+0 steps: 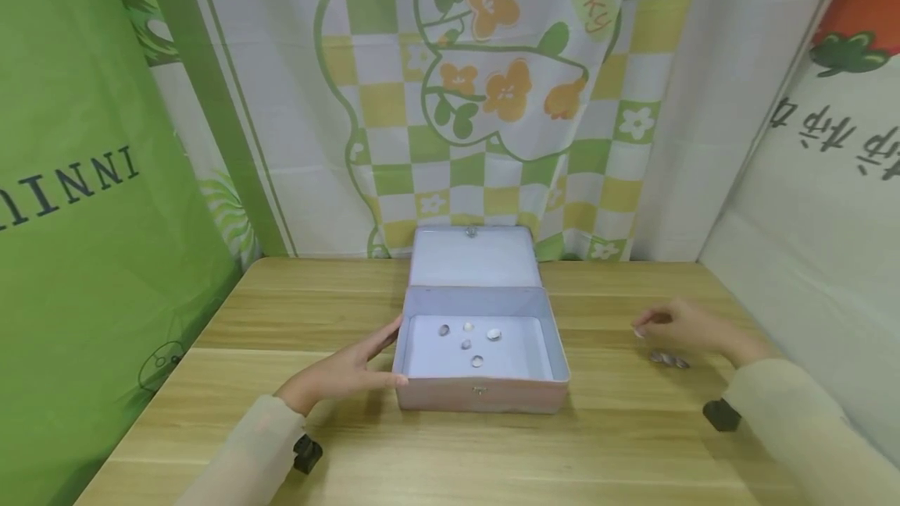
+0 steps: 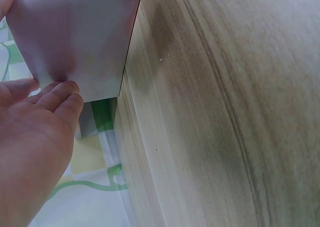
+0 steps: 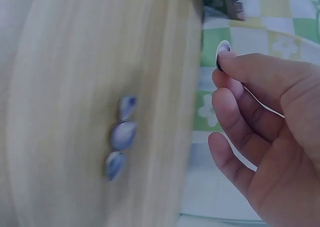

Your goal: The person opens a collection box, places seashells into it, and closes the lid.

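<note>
An open pink tin box (image 1: 485,397) with a pale inside stands mid-table, its lid (image 1: 473,260) tipped back. Several small shells (image 1: 494,334) lie scattered on its floor. My left hand (image 1: 344,373) rests against the box's left side, thumb near the front corner and fingers along the wall; the left wrist view shows the fingertips (image 2: 70,87) at the box's side. Off to the right of the box, my right hand (image 1: 685,328) pinches one shell (image 3: 223,53) between thumb and forefinger above the table. Below it, three shells (image 3: 123,135) lie in a row on the wood.
The wooden table (image 1: 619,443) reaches back to a checked, flower-printed curtain (image 1: 450,170). A green cloth (image 1: 91,272) hangs at the left and a pale printed one (image 1: 808,256) at the right. Dark wrist mounts (image 1: 307,453) sit under both sleeves.
</note>
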`<action>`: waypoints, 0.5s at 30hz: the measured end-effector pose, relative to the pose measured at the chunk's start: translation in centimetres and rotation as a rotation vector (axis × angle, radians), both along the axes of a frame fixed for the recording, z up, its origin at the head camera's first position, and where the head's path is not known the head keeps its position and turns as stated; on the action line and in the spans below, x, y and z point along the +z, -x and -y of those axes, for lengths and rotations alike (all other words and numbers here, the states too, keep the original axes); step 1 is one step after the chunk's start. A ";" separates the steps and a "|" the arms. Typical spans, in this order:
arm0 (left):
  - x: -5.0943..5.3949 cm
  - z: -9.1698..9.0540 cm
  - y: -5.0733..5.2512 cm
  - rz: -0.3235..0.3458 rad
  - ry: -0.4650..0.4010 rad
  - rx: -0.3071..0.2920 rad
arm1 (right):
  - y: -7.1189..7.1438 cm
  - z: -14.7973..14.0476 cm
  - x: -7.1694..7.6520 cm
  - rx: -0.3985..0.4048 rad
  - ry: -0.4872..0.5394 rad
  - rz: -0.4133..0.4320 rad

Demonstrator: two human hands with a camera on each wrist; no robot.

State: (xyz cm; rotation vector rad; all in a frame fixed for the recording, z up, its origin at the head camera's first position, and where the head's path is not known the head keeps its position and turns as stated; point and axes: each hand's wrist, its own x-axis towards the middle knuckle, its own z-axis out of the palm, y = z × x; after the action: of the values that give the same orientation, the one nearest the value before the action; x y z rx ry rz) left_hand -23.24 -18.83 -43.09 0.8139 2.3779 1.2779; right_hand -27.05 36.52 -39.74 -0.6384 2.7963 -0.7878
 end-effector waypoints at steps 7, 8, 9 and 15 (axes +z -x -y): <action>-0.2 0.1 0.1 0.003 -0.001 0.002 | 0.1 1.3 2.0 0.037 -0.022 -0.064; -0.2 0.1 0.1 0.003 0.001 0.004 | 0.1 1.6 2.2 0.034 -0.022 -0.061; -0.2 0.1 0.1 0.002 0.002 0.004 | 0.1 1.9 2.4 0.030 -0.020 -0.052; -0.1 0.1 0.0 0.009 -0.002 0.001 | 0.3 3.7 3.7 0.048 -0.033 -0.060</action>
State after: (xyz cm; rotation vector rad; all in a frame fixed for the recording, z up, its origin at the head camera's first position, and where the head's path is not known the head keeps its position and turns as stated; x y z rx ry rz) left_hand -23.27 -18.89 -43.17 0.8059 2.3714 1.2816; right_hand -27.35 32.80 -36.09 -0.7325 2.8292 -0.7233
